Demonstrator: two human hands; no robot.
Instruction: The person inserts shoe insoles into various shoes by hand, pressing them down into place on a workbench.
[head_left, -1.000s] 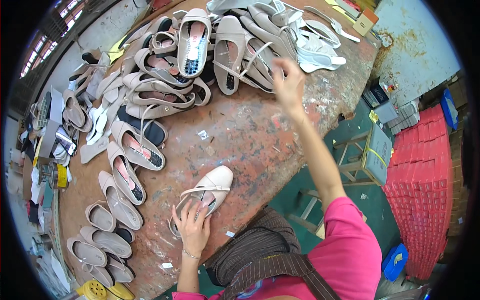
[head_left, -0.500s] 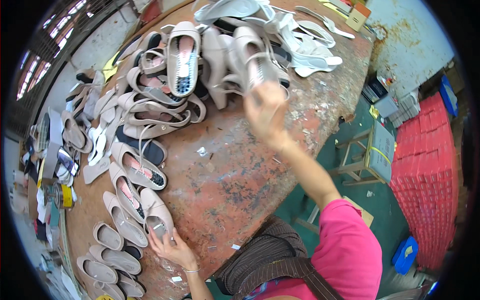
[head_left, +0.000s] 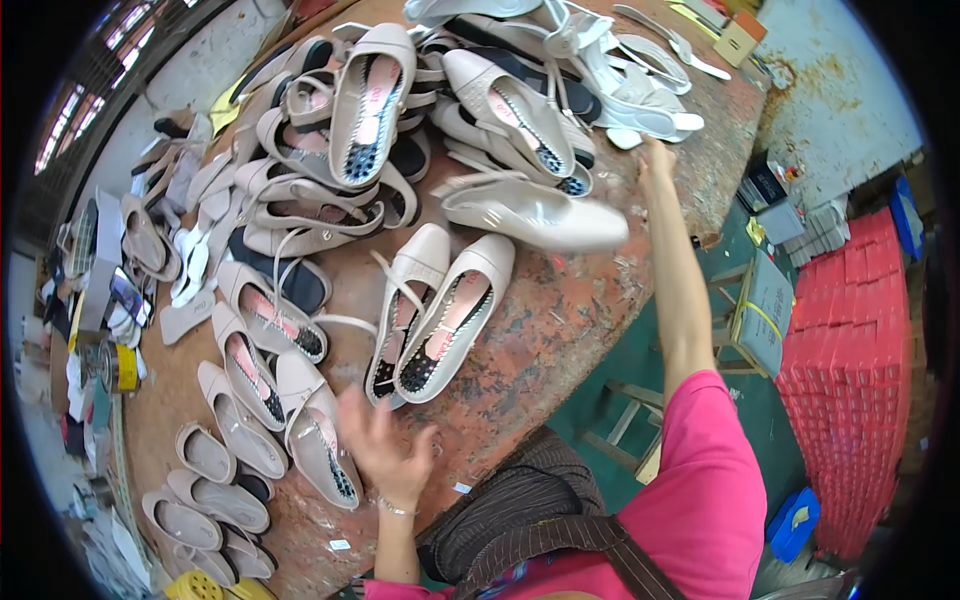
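My left hand point(head_left: 388, 450) has its fingers apart beside a beige flat shoe point(head_left: 318, 430) at the near end of a row. A pair of beige shoes stands just beyond that hand, a left shoe point(head_left: 415, 260) with a loose strap and a right shoe point(head_left: 460, 320). Farther off, a motion-smeared beige shoe point(head_left: 545, 215) lies tipped on its side, touched by neither hand. My right arm reaches out to the table's right edge. There my right hand point(head_left: 656, 160) is beside the white strappy shoe parts point(head_left: 640, 115); its fingers are hard to make out.
Beige shoes are heaped at the back of the worn table point(head_left: 560, 320), one upturned shoe point(head_left: 372, 110) on top. More shoes point(head_left: 210, 500) line the left side. Stacked red boxes point(head_left: 845, 380) and a wooden stool point(head_left: 755, 310) stand on the floor at right.
Two beige shoes now stand mid-table and another lies on its side, moved off the heap. My right hand has swung right and away from the heap. My left hand has come off the near shoe.
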